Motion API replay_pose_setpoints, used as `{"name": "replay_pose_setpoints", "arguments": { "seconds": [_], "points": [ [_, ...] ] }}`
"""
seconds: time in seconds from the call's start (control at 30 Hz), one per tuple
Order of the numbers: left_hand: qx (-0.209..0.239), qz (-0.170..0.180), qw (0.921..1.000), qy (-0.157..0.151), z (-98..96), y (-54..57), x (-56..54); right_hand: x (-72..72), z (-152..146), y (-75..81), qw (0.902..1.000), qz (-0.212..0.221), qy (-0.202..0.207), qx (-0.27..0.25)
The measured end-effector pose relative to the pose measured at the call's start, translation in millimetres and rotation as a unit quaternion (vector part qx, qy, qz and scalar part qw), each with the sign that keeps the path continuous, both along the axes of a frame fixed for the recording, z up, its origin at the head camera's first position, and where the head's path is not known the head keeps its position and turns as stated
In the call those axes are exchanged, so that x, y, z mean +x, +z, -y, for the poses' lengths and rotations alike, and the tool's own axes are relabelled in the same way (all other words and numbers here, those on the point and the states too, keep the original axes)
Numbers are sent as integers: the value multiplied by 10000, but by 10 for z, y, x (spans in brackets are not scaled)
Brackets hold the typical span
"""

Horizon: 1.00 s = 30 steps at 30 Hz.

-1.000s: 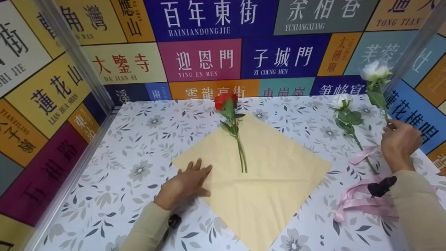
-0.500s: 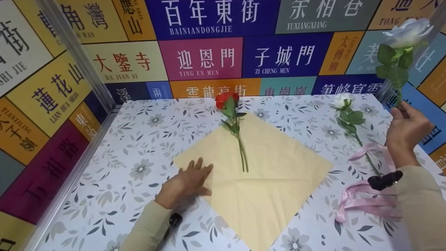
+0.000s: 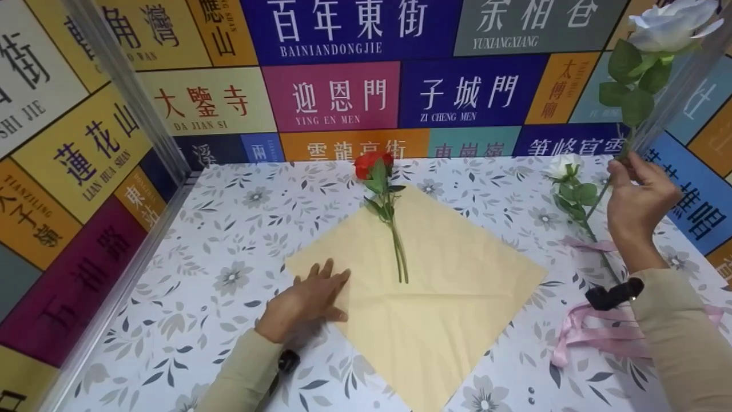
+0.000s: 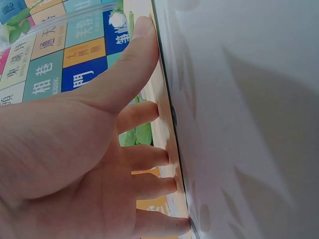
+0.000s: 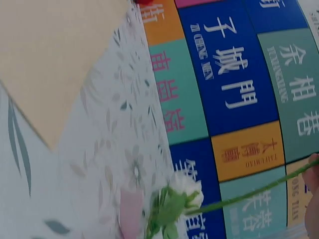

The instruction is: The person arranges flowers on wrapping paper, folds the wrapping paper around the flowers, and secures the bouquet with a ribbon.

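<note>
My right hand [image 3: 643, 209] pinches the green stem of a white rose [image 3: 675, 26] and holds it up at the right, bloom at the top. In the right wrist view that rose's stem [image 5: 249, 195] runs to my fingertips at the right edge. My left hand [image 3: 306, 300] lies with spread fingers on the left corner of a pale yellow sheet of wrapping paper [image 3: 457, 252]; the left wrist view shows its fingertips [image 4: 159, 157] pressing on the paper. A red rose [image 3: 374, 166] lies on the sheet, with two stems side by side pointing toward me.
A second white rose [image 3: 566, 169] lies on the table at the right. Pink ribbon [image 3: 595, 335] is heaped near my right sleeve. A floral cloth [image 3: 229, 229] covers the table, and a wall of coloured panels [image 3: 331, 97] stands behind it.
My right hand has lifted the white rose higher and toward the camera, then drawn it slightly left. The left hand has stayed on the paper.
</note>
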<state>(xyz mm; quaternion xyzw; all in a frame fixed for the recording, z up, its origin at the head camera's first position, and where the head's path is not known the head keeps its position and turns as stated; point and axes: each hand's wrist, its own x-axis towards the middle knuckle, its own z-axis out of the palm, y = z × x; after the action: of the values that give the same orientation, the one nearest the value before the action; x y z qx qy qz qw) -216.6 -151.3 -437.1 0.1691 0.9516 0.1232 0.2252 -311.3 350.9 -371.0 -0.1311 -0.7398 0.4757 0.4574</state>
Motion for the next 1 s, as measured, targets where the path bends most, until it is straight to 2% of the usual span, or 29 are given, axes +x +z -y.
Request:
{"name": "replay_pose_setpoints", "arguments": {
  "seconds": [0.07, 0.17, 0.27, 0.4, 0.63, 0.83, 1.0],
  "points": [
    [-54, -46, 10000, -60, 3, 5, 8, 0, 82, 32, 9983, 154, 321, -459],
    [-120, -83, 9998, -112, 3, 11, 17, 3, 202, 69, 9922, 528, 733, -862],
    [-191, -106, 9996, -169, -1, 13, 25, 0, 295, 90, 9839, 891, 1064, -1129],
    [-207, -119, 9995, -190, -7, 19, 31, -23, 397, 84, 9691, 1105, 1526, -1593],
    [-161, -50, 9998, -64, -6, 27, 21, -54, 624, 75, 9369, 1435, 2282, -2227],
    [-138, -13, 9999, -31, -7, 14, 9, -85, 846, 30, 9113, 1801, 2688, -2547],
    [-1, 80, 9999, 103, -15, 7, -9, -96, 1010, -14, 8825, 1961, 3116, -2927]
  ]
}}
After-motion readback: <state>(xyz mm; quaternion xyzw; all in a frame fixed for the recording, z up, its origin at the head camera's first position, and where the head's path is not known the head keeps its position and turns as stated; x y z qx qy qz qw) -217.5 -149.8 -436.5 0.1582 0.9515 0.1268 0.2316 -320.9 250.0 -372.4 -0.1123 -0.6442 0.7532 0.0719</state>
